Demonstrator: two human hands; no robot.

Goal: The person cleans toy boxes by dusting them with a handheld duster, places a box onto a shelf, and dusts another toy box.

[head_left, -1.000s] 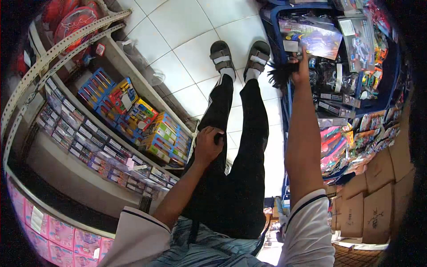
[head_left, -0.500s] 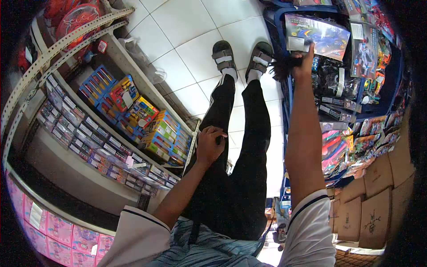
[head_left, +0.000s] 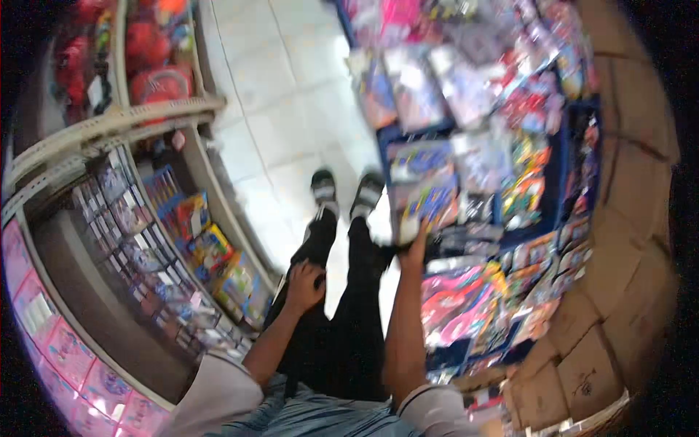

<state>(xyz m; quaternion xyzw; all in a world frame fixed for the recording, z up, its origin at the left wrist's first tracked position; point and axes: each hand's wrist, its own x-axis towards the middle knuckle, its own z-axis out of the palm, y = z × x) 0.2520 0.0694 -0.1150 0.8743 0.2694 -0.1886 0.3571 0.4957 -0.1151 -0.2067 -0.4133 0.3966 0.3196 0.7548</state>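
My right hand (head_left: pixel 415 251) is closed around a black feathery duster (head_left: pixel 384 255), blurred by motion, whose tuft points left over the dark trousers. This hand is beside the edge of a blue display bin, close to a flat toy package (head_left: pixel 431 202) with a blue and yellow picture. My left hand (head_left: pixel 306 285) has curled fingers and rests by my left thigh. A dark spot shows between its thumb and fingers, and I cannot tell whether it is a held thing or the black trousers (head_left: pixel 354 313) behind.
Left, a shelf (head_left: pixel 240 218) holds rows of small boxes (head_left: pixel 138 233) and colourful packs (head_left: pixel 215 244). Pink boxes (head_left: pixel 87 371) line the lower left. On the right are packaged toys (head_left: pixel 459 298) in blue bins, with cardboard boxes (head_left: pixel 582 379) beyond. White floor tiles (head_left: pixel 269 80) run between.
The view has swung, showing more bins and cardboard at the right. My right hand has drawn back from the toy package toward my body, the duster still in it. The left hand stays curled.
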